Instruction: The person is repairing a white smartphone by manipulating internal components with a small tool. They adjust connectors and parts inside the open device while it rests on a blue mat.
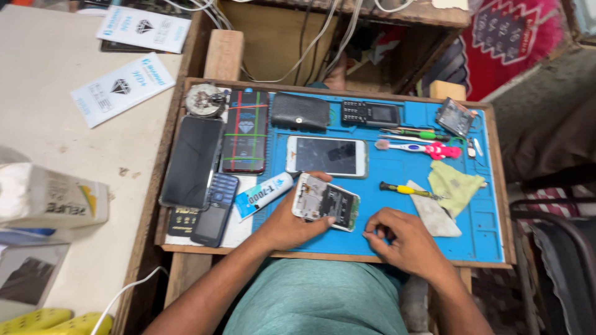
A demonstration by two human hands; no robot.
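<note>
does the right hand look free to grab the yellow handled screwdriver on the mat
Probably yes: the right hand rests empty on the blue mat, and the yellow-handled screwdriver lies just beyond it with nothing between.

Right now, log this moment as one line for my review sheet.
left hand: holds opened phone | right hand: fingers curled on blue mat | nearby: glue tube, yellow screwdriver

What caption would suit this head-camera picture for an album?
Left hand holds an opened phone on a blue repair mat; right hand rests beside it.

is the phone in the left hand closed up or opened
Opened: the phone held by the left hand shows bare internal boards and metal parts, with no cover on the upward side.
</note>
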